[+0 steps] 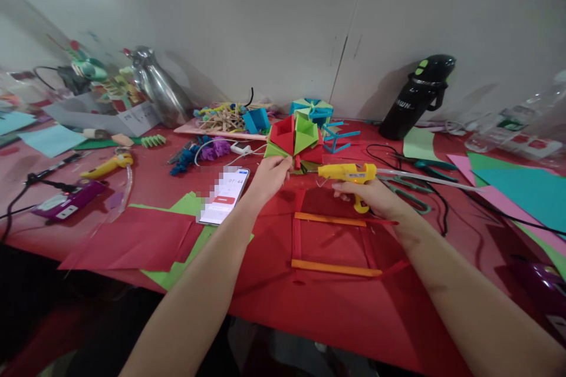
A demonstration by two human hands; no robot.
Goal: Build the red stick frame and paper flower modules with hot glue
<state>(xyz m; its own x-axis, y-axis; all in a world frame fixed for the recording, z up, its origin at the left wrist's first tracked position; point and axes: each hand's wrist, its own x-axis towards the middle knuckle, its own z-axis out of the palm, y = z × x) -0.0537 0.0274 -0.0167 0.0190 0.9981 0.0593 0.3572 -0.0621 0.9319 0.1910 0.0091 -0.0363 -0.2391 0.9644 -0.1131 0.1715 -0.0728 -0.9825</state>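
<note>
My right hand (374,195) grips a yellow hot glue gun (347,172), its nozzle pointing left and a clear glue stick (424,177) trailing from its back. With fingers pinched together, my left hand (272,175) holds the near lower edge of a red and green folded-paper model (295,136); the fingertips partly hide where it grips. The nozzle is close to the model's near side; I cannot tell if they touch. Nearer to me lies a ladder-like frame of red strips and orange strips (336,268). A blue and green paper model (312,107) stands behind.
Left of my forearm lie a phone (224,195) and red paper sheets (132,241). A second glue gun (106,166) rests farther left. A black bottle (418,97), scissors (409,193) and a dark cable are at the right. A steel jug (159,85) stands near the wall.
</note>
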